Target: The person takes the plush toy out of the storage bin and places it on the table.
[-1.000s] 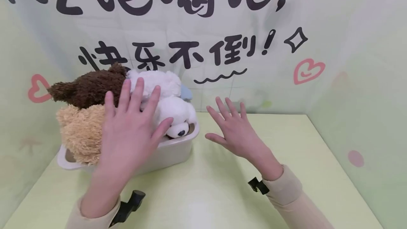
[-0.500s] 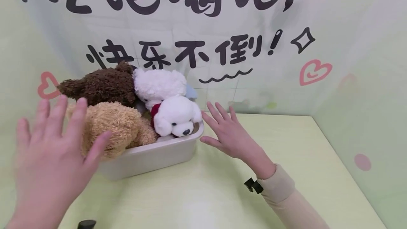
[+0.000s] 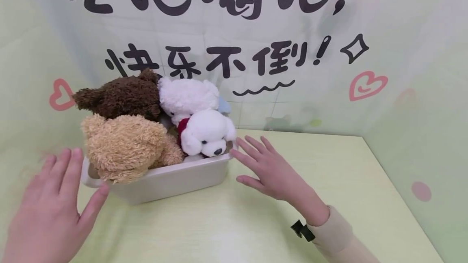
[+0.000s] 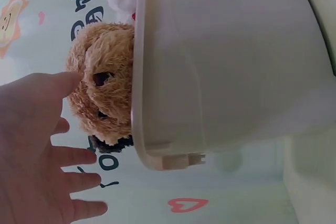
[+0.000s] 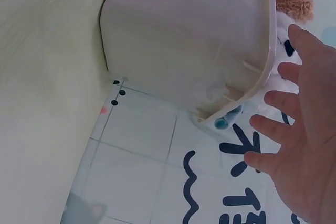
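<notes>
1. Head view: a pale bin [image 3: 175, 184] stands on the counter [image 3: 204, 230], left of centre. It holds a tan plush [image 3: 124, 145] near left, a dark brown plush [image 3: 124, 97] far left, a fluffy white plush [image 3: 190, 94] far right and a white dog plush [image 3: 208, 131] near right. The left hand [image 3: 51, 210] is at the bin's left end, the right hand [image 3: 272, 173] at its right; both have straight fingers and grip nothing.
2. Left wrist view: the left thumb overlaps the tan plush; I cannot tell whether they touch.
3. Right wrist view: the right hand's spread fingers lie beside the bin's rim; contact is unclear.
</notes>
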### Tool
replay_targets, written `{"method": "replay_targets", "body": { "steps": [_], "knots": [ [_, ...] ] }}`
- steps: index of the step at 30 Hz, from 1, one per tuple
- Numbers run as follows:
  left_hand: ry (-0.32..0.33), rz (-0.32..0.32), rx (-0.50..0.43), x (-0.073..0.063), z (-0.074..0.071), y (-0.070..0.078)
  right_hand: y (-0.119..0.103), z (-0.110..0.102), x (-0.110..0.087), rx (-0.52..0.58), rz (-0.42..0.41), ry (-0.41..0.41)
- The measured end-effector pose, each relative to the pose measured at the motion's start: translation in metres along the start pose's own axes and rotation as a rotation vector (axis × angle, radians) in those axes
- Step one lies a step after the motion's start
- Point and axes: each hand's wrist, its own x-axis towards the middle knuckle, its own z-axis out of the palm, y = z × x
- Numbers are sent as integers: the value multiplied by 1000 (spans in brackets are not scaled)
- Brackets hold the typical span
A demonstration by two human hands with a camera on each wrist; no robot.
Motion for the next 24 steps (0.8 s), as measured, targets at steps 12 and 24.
{"method": "replay_targets", "body": {
  "steps": [12,24],
  "knots": [
    [-56,40,-169,-8,29,1,-11,23,2,-137,-173,132],
    [-30,60,-159,-5,36,4,-11,25,4,-132,-171,136]
  ]
}}
